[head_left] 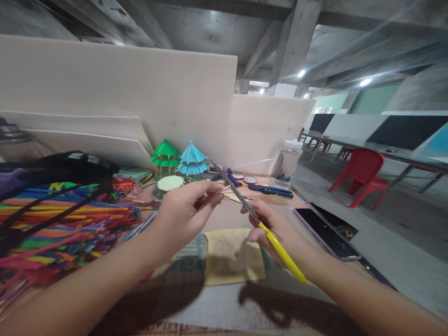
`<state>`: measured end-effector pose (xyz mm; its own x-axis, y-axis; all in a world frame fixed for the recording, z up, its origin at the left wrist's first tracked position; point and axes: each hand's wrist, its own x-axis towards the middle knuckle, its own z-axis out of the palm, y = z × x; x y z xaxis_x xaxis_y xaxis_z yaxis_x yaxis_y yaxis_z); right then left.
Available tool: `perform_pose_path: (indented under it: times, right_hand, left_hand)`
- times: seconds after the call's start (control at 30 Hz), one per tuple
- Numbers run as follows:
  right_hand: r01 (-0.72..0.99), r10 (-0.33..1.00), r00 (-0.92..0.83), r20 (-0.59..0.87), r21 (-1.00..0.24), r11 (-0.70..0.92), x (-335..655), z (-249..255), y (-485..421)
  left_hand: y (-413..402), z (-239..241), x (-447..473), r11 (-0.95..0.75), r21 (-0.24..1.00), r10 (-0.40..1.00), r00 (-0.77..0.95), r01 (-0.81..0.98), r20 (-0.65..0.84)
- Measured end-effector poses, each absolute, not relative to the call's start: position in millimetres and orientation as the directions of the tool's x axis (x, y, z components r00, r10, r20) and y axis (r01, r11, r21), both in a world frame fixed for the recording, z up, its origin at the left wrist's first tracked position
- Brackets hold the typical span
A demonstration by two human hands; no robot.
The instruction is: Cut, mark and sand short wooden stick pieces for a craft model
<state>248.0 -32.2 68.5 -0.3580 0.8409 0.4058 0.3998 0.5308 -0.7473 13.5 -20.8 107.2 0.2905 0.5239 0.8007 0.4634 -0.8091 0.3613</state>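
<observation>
My left hand (pixel 187 207) is closed in a pinch on a thin wooden stick (pixel 228 192) held over the table. My right hand (pixel 276 228) grips a yellow-handled craft knife (pixel 266 231); its long metal blade (pixel 229 184) slants up to the left and crosses the stick near my left fingertips. Below both hands lies a tan sheet of sandpaper-like card (pixel 233 256) on a cutting mat.
A heap of coloured pipe cleaners and sticks (pixel 59 219) fills the left. Green (pixel 165 156) and blue (pixel 192 158) paper pagodas stand at the back by white boards. A phone (pixel 327 232), blue pliers (pixel 273 189), a clear jar (pixel 291 161) and a red chair (pixel 362 175) lie right.
</observation>
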Motion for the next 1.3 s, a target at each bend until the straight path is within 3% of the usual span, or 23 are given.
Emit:
perform_pose_path:
  times: [0.2,0.5,0.83,1.3]
  right_hand:
    - [0.366,0.856,-0.354,0.378,-0.786,0.498,251.1,68.7,-32.3]
    - [0.34,0.796,-0.427,0.43,-0.739,0.581,253.2,64.1,-36.1]
    - [0.274,0.78,-0.463,0.421,-0.769,0.578,250.3,62.9,-38.2]
    - [0.422,0.849,-0.374,0.373,-0.747,0.514,256.4,68.0,-31.6]
  left_hand:
    - [-17.5,109.4,13.2,-0.809,0.39,0.535,0.276,0.44,0.799]
    - [-21.5,116.2,11.1,-0.812,0.417,0.546,0.281,0.408,0.789]
    - [-21.1,112.9,11.2,-0.834,0.383,0.505,0.269,0.398,0.82]
    - [-22.5,114.8,9.8,-0.859,0.334,0.466,0.32,0.388,0.825]
